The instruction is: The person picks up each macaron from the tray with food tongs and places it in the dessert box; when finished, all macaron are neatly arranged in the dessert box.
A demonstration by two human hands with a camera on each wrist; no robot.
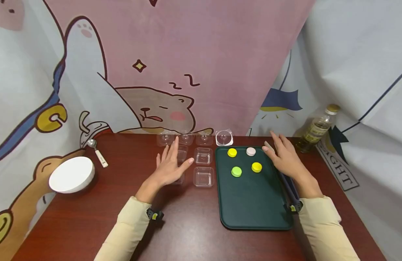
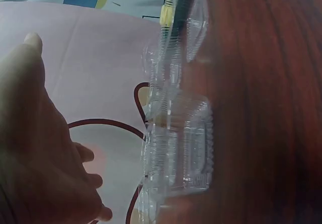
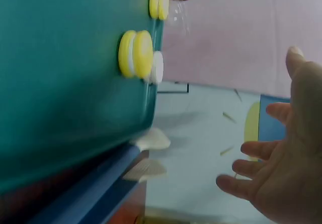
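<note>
Clear containers (image 1: 182,154) and blue tongs (image 1: 288,186) lie partly hidden behind the hands (image 1: 168,167) (image 1: 285,159).

Four macarons (image 1: 236,172) lie on the far half of the tray (image 1: 253,203). Left of it sit boxes (image 1: 203,177), then, well apart, a scoop (image 1: 101,158) and bowl (image 1: 71,175); right, tongs (image 1: 288,186) and a bottle (image 1: 315,132).

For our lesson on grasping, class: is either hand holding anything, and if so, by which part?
Nothing is held: the left hand is empty near the clear containers, the right hand empty near the tray.
</note>
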